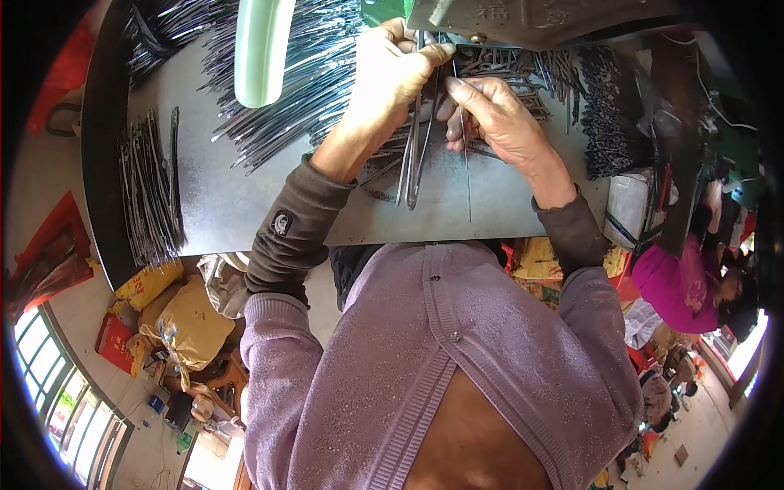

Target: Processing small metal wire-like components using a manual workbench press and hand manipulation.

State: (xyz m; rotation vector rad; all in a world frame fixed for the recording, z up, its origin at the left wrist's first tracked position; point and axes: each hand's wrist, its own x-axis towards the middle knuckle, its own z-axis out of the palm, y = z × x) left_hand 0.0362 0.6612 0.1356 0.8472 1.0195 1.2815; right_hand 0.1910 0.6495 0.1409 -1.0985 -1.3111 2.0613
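My left hand (388,75) is closed near the top middle, under the edge of a green machine (523,24). Several long, thin metal strips (411,159) hang down from its fingers over the table edge side. Just to the right, my right hand (502,121) has its thumb and fingers pinched together on a very thin dark rod (468,180) that points down toward me. The upper ends of the strips and rod are hidden by my fingers and the machine. A large heap of similar dark strips (302,98) lies left of my left hand.
A pale green curved guard (263,53) hangs over the heap. Another row of strips (147,192) lies at the left of the metal table (245,216). Dark bundled pieces (606,114) and a white box (627,208) are at the right. A person in magenta (682,278) is beyond.
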